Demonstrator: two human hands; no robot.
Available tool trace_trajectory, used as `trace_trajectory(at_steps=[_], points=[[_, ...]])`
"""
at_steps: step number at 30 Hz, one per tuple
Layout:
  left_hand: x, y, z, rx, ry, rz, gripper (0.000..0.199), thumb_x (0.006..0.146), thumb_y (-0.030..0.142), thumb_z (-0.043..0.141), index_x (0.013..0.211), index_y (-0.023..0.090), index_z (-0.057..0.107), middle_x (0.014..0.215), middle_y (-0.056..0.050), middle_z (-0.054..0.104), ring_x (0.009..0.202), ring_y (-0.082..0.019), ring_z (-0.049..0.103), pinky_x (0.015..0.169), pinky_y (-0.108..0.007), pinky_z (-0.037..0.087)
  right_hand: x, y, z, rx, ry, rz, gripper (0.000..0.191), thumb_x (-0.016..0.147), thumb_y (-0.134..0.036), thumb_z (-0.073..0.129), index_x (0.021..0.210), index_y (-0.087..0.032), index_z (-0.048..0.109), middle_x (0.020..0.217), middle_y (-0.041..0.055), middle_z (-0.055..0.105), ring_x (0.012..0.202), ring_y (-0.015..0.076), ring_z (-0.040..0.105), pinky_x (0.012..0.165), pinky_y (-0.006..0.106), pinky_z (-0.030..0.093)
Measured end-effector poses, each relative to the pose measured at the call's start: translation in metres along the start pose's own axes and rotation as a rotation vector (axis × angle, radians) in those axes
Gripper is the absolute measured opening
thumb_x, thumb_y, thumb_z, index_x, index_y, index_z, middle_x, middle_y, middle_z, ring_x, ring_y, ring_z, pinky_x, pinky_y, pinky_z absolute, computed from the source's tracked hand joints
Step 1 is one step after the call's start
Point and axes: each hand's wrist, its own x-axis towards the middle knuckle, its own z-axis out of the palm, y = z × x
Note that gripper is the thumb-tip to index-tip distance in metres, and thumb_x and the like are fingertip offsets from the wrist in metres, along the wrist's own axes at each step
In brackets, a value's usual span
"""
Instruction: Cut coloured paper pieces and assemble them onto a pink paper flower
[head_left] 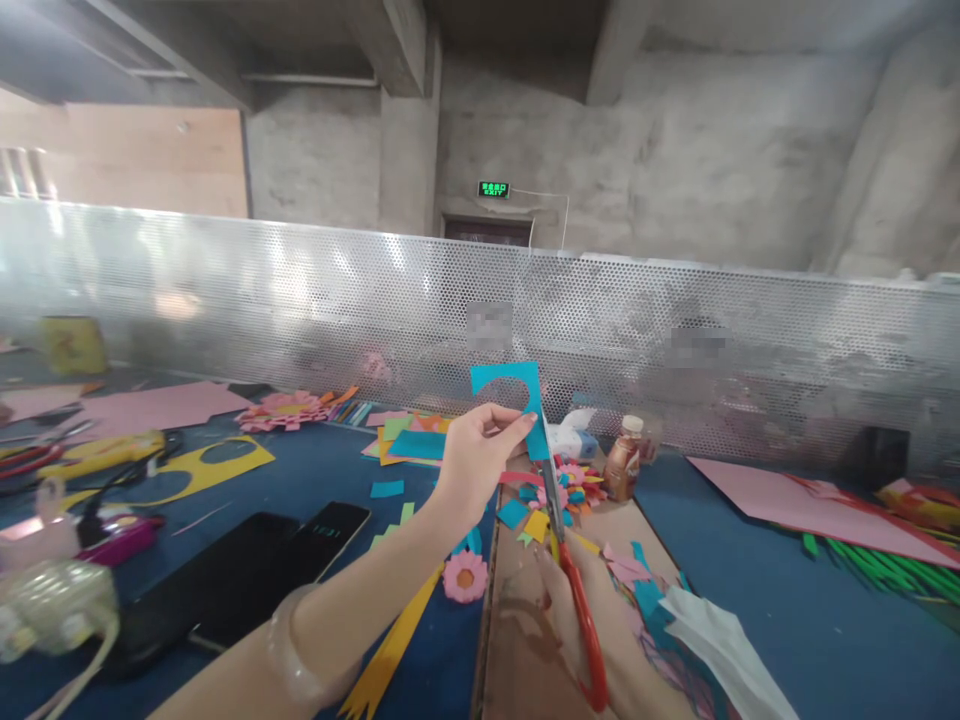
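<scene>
My left hand (pixel 484 455) pinches a piece of blue paper (pixel 537 435) between thumb and fingers, held up above the table. A large rounded cut-out opens its left side. My right hand (pixel 574 590) is closed around the red handles of a pair of scissors (pixel 553 500). Their blades point upward and lie along the paper's right edge; whether the paper is between them I cannot tell. Below my left hand, a pink paper flower (pixel 465 577) with a brown centre rests on the blue table, beside a yellow fringed paper strip (pixel 394 655).
Two dark phones (pixel 217 575) lie at left, near a yellow sheet with round holes (pixel 217 460) and a yellow glue gun (pixel 105 455). A brown bottle (pixel 621 460) stands beyond the scraps. Pink sheets (pixel 810 500) and green strips (pixel 877 565) lie right. A perforated metal screen (pixel 337 310) closes the back.
</scene>
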Motion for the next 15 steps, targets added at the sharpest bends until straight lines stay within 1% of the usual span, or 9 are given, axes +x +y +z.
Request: trace_trajectory(at_steps=[5,8,13,15], points=[[-0.001,0.000,0.002,0.090,0.010,0.018,0.018,0.066,0.032,0.067,0.067,0.015,0.062,0.064,-0.001,0.060,0.060,-0.010,0.054,0.061,-0.022,0.046,-0.001,-0.004,-0.001,0.018,0.005,0.029,0.028,0.077,-0.046,0.046,0.078,-0.019,0.053,0.053,-0.0005,0.053,0.040,0.0112,0.048,0.035,0.020,0.034],[-0.001,-0.003,0.002,0.078,-0.002,0.010,0.018,0.066,0.032,0.067,0.067,0.015,0.062,0.066,-0.002,0.061,0.063,-0.011,0.056,0.063,-0.024,0.046,0.001,-0.003,-0.002,0.021,0.008,0.018,0.027,0.077,-0.045,0.048,0.076,-0.018,0.053,0.057,-0.0002,0.054,0.044,0.0106,0.050,0.037,0.019,0.036],[-0.002,-0.002,0.002,0.031,-0.018,-0.020,0.019,0.066,0.033,0.067,0.069,0.014,0.062,0.067,-0.003,0.062,0.063,-0.012,0.057,0.063,-0.025,0.047,0.000,0.008,-0.002,0.028,-0.002,0.007,0.030,0.084,-0.043,0.045,0.091,-0.015,0.055,0.061,-0.0025,0.053,0.039,0.0045,0.042,0.035,0.017,0.034],[-0.002,-0.002,0.002,0.017,-0.024,-0.030,0.020,0.065,0.032,0.068,0.069,0.014,0.062,0.067,-0.003,0.063,0.063,-0.012,0.057,0.063,-0.025,0.047,0.002,0.015,0.000,0.038,0.014,-0.021,0.028,0.087,-0.040,0.044,0.092,-0.014,0.055,0.065,-0.0025,0.054,0.043,0.0033,0.044,0.039,0.016,0.037]])
